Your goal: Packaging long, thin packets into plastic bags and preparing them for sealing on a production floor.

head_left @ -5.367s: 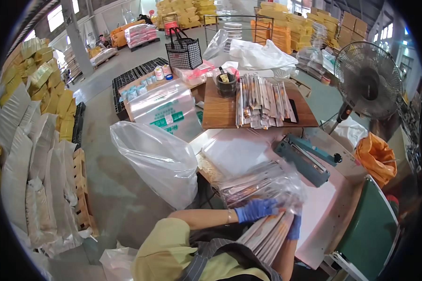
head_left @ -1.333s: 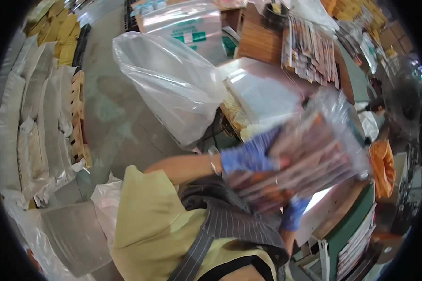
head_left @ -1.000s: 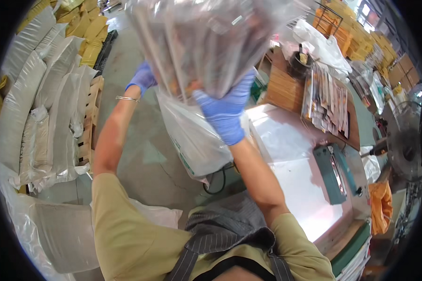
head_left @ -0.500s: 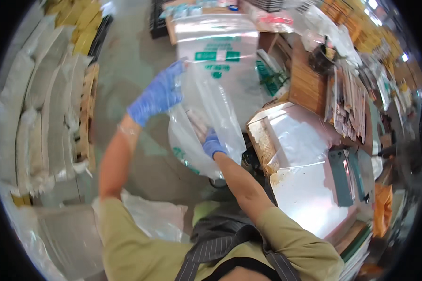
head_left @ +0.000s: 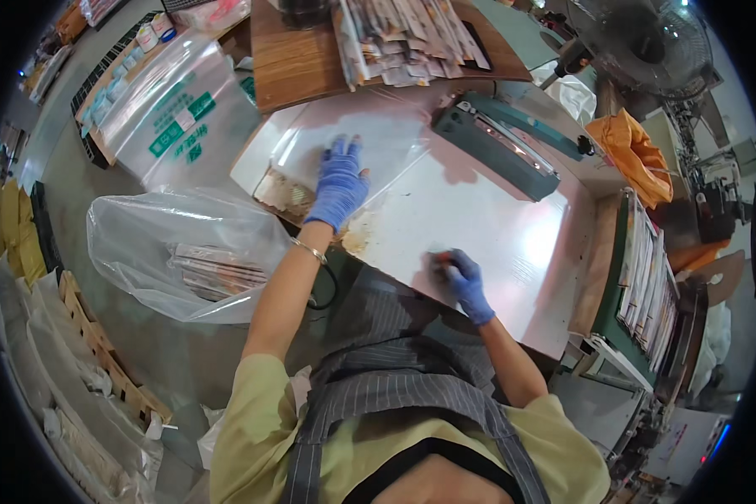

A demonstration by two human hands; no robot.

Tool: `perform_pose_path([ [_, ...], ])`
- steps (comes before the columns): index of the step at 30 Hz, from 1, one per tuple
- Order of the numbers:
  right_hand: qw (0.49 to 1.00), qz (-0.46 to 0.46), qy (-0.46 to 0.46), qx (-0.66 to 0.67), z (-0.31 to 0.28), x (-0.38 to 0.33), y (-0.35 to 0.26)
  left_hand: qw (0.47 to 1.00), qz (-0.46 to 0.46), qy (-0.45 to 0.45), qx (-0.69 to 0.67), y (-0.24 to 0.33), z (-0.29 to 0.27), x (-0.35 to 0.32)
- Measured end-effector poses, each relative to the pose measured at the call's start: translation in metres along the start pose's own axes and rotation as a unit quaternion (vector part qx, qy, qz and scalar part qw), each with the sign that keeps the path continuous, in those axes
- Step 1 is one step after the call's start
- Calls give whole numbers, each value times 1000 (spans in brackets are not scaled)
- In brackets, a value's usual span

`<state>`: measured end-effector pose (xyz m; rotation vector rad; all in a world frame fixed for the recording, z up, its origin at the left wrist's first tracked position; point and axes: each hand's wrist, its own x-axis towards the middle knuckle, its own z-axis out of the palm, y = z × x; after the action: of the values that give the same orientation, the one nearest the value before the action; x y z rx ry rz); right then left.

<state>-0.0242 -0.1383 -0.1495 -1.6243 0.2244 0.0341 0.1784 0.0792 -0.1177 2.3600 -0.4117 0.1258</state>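
My left hand (head_left: 340, 185), in a blue knit glove, is open, its fingers stretched over a clear plastic sheet or bag (head_left: 298, 139) on the white tabletop (head_left: 445, 227). Over the nearer part of that surface, my gloved right hand (head_left: 469, 290) has its fingers curled together. A small dark and reddish patch shows at its fingertips; blur hides what it is. To the left of my left forearm a large clear plastic bag (head_left: 134, 252) gapes wide. Inside it lies a bundle of slim printed packets (head_left: 218, 273).
A grey-green bar sealer (head_left: 500, 147) sits on the tabletop's far side. Stacked slim packets (head_left: 403, 42) lie on a wooden board (head_left: 290, 71) beyond. At right are a packet-filled rack (head_left: 647, 286), an orange bag (head_left: 634, 155) and a fan (head_left: 647, 42). Printed clear bags (head_left: 176, 118) hang at left.
The view has swung right. Both hands have come away from the big clear bag, which my left hand was holding and my right was inside; now they are over the white tabletop.
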Motion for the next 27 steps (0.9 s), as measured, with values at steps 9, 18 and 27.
perform_pose_path([
  [9,995,20,56,78,-19,-18,0,955,114,-118,248,44,20,3],
  [18,991,16,73,111,-14,6,12,967,-41,-148,-201,25,71,-55],
  [27,991,25,79,106,-12,13,-1,999,22,-14,-24,33,69,-44],
])
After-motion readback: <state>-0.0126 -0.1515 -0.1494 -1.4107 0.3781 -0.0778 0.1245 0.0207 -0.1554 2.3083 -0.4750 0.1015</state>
